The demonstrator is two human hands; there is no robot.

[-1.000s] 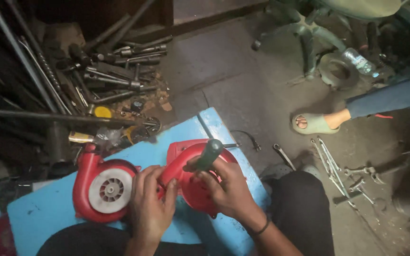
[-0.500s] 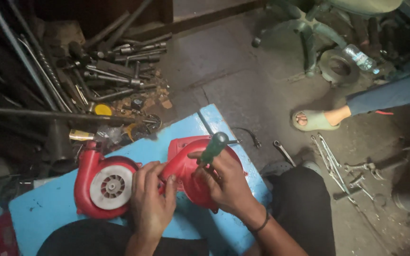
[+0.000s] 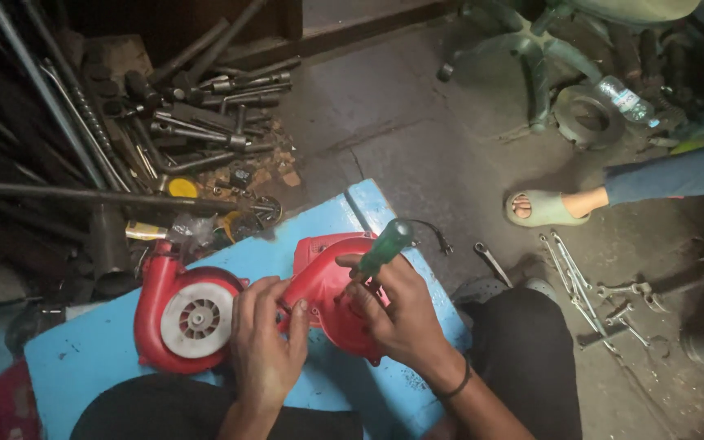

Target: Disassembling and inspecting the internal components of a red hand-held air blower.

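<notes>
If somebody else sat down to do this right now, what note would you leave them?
Left hand: steadies the red blower half on the blue board.
Right hand: grips a green-handled screwdriver, tip down at that half.
The other half, red housing with a white fan, lies apart to the left, so the casing is already split.
Left: whatever the screwdriver is working on; its tip is hidden.
Spanners lie on the floor to the right.
</notes>
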